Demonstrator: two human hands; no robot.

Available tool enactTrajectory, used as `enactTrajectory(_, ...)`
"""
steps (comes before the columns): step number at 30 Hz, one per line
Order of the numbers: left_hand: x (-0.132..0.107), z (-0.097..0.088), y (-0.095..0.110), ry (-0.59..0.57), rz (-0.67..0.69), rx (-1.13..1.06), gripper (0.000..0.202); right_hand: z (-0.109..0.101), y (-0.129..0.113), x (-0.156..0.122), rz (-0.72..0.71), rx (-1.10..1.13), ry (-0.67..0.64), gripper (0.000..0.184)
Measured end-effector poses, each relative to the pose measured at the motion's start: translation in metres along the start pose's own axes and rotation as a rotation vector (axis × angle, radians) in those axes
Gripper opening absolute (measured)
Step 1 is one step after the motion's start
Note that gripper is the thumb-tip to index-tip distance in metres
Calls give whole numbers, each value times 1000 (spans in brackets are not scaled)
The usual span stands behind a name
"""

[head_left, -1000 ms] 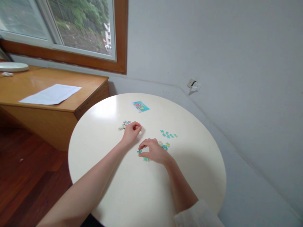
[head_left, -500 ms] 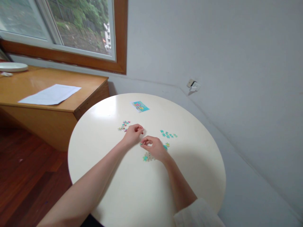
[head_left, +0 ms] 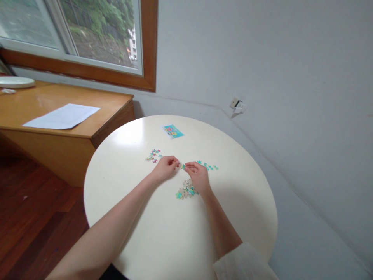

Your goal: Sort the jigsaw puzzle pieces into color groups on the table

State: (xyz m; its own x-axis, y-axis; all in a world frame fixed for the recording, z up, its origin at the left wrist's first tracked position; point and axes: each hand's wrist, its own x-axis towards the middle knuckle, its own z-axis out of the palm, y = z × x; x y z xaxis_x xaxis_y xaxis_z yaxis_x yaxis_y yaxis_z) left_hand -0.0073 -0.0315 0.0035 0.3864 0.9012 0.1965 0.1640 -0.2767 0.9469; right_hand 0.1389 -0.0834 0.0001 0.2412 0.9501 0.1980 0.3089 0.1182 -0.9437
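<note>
My right hand pinches a small green and yellow jigsaw puzzle piece between thumb and fingertips. Just left of it, my left hand is curled with the fingertips together; whatever they hold, if anything, is too small to make out. A heap of puzzle pieces, some grey side up and some teal, lies in front of the right hand, partly hidden by it. Pink, teal and yellow pieces are spread beyond the left hand. Behind the right hand runs a loose row of teal pieces.
A colourful picture card lies at the far side of the round white table. To the left stands a wooden desk with a sheet of paper. A wall socket with a plug is behind the table.
My right hand has moved away from me and slightly right, off the heap, with the puzzle piece in its fingertips. My left hand has shifted slightly right and towards me.
</note>
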Motion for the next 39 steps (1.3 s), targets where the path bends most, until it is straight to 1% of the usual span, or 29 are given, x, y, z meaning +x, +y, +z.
enactTrajectory(5,2,-1,-2,92,2,-1,16,1,1,0,32,67,37,22)
enactTrajectory(7,2,-1,-1,111,1,-22,15,2,1,0,36,83,45,23)
enactTrajectory(9,1,-1,1,92,8,-35,16,2,1,0,38,94,42,24)
enactTrajectory(12,-1,1,4,25,33,-62,18,2,1,0,33,109,28,23)
enactTrajectory(16,-2,3,1,-43,69,-72,19,3,1,0,35,121,-1,21)
enactTrajectory(20,-3,3,-1,-46,98,24,14,4,-1,-1,35,109,-8,19)
enactTrajectory(25,-2,-4,0,-33,83,170,12,0,-4,-1,20,30,-4,17)
enactTrajectory(30,2,-13,-4,25,-15,345,10,-1,-5,-2,-4,-33,9,17)
enactTrajectory(34,1,-15,-1,50,-67,480,12,-2,-6,-2,-46,-74,14,17)
enactTrajectory(36,1,-16,2,55,-104,535,14,-2,-6,-2,-83,-115,28,16)
enactTrajectory(39,0,-17,5,67,-142,589,15,-4,-5,-2,-185,-225,51,16)
